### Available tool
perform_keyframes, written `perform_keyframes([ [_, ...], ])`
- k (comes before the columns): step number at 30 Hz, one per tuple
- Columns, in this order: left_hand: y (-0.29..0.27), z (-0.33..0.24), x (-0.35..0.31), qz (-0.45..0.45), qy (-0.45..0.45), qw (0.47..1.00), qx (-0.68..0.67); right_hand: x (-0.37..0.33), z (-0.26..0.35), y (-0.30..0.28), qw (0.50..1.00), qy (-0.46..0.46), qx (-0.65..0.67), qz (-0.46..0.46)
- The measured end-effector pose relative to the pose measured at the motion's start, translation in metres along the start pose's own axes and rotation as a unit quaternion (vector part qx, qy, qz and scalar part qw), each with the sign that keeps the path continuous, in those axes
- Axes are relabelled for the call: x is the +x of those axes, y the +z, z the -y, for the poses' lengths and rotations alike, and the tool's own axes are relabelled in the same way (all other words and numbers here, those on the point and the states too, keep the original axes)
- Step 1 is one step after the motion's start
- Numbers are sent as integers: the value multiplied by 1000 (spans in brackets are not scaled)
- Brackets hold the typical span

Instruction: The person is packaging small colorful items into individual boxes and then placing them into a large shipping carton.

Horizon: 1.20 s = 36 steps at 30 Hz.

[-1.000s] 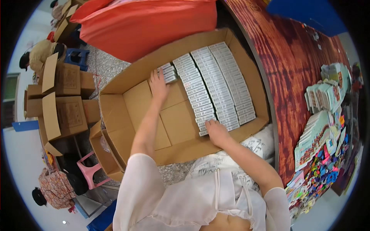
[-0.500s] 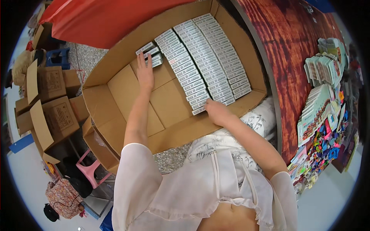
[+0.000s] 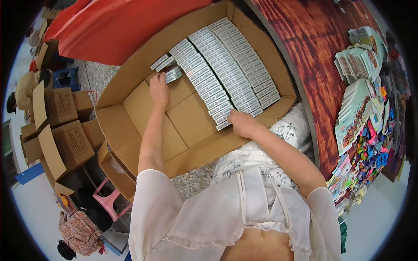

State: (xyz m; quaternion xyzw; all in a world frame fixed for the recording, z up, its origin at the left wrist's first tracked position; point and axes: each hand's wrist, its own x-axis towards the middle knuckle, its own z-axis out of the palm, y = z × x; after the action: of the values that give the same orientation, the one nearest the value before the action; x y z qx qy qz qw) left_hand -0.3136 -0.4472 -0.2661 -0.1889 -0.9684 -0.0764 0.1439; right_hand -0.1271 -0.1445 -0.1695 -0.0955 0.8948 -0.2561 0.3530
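The left hand (image 3: 159, 90) lies flat, fingers stretched and open, with its fingertips against a small stack of packs (image 3: 170, 73) on the floor of the cardboard carton (image 3: 130, 74); it clasps nothing. The right hand (image 3: 241, 122) rests with loosely curled fingers against the near end of the rows of packs (image 3: 226, 71); whether it pinches one there I cannot tell.

The packs are slim, flat, pale grey-white boxes with fine dark print, all alike. They stand on edge, pressed tight side by side in three long rows running from about 6 o'clock up to 12 o'clock of the carton, filling its 3 o'clock half. The small stack by the left hand is a short fourth row, just begun at the far end, its packs a little askew.

The carton is broad, shallow and brown, with bare floor flaps showing across its 9 o'clock half. At 3 o'clock of it runs a dark red wood-grain table (image 3: 322, 52) with piles of coloured printed cards (image 3: 361, 108). At 12 o'clock lies a red cloth (image 3: 122, 26), and at 9 o'clock stand smaller open cardboard boxes (image 3: 61, 126).
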Motion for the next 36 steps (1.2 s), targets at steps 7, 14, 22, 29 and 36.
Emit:
perform_keyframes([
  [7,2,-6,15,20,-34,999,2,-1,8,21,988,-26,-142,62],
  [14,1,-6,16,47,-43,998,0,6,12,25,977,-3,-180,113],
  [22,-8,-17,11,58,-43,996,-50,19,-11,23,992,36,-48,108],
  [29,-6,-11,17,57,-57,994,-68,15,-13,15,989,20,-53,137],
  [36,0,-10,13,68,-90,991,-78,-19,29,1,972,-6,-109,210],
])
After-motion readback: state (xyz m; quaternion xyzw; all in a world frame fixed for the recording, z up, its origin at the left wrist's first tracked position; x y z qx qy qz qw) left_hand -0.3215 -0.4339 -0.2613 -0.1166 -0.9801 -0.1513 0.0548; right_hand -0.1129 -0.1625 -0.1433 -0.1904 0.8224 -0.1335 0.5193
